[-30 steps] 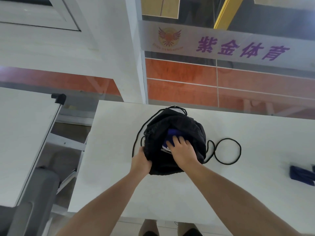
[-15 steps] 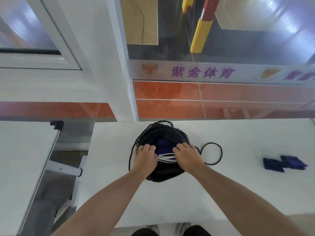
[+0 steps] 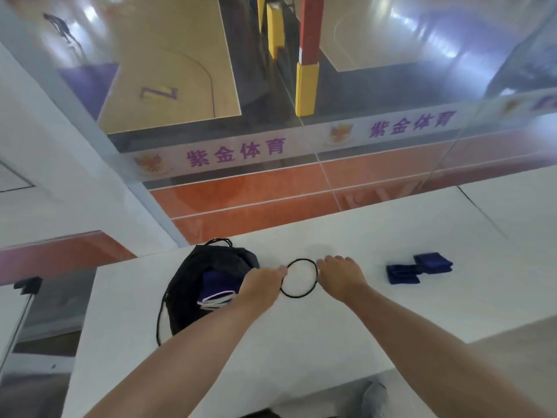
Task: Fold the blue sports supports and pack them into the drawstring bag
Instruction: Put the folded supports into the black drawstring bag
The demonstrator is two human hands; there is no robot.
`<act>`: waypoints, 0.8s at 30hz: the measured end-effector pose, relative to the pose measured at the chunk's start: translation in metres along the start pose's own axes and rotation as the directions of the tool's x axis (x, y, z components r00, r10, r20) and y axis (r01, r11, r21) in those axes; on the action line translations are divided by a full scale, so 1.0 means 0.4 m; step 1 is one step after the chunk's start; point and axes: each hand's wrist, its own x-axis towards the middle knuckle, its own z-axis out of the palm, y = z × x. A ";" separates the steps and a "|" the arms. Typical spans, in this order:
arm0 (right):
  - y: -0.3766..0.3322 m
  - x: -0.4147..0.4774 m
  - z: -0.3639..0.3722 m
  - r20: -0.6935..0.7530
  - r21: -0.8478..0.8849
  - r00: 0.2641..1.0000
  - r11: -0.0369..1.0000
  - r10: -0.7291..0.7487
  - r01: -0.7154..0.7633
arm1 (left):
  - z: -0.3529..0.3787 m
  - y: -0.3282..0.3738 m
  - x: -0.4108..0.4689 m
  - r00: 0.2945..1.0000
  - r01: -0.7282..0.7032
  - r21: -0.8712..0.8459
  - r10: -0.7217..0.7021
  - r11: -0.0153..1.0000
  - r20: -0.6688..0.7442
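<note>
Here, left hand [image 3: 262, 286] at bag [image 3: 187, 276] rim, grasp unclear; right hand [image 3: 342, 276] flat beside the cord loop [image 3: 297, 296].

The drawstring bag [image 3: 187, 285] is black, the folded supports [image 3: 419, 268] blue, the table [image 3: 301, 342] white.

The frosted strip [image 3: 304, 139] on the glass ahead of me reads 紫金体育 in purple twice, left and right, each time after a crest [image 3: 150, 165]. More purple lettering at its far right is cut off and unreadable. On the court floor [image 3: 180, 55] beyond I see a purple Z-like mark [image 3: 158, 93].
</note>
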 end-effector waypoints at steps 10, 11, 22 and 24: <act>0.593 -0.119 0.024 0.097 -0.092 0.994 0.995 0.058 -0.049 | 0.017 0.499 0.208 1.000 0.014 -0.138 -0.010 0.990 0.030; 0.635 -0.122 0.028 0.088 -0.060 0.992 0.995 0.088 -0.083 | 0.026 0.533 0.219 1.000 0.002 -0.138 0.001 0.990 0.022; 0.860 -0.138 0.176 0.057 0.109 0.980 0.974 0.193 -0.198 | 0.154 0.701 0.389 0.994 -0.102 -0.218 0.107 0.971 0.012; 0.883 -0.132 0.197 0.049 0.117 0.983 0.976 0.179 -0.183 | 0.179 0.723 0.407 0.994 -0.101 -0.228 0.108 0.968 0.018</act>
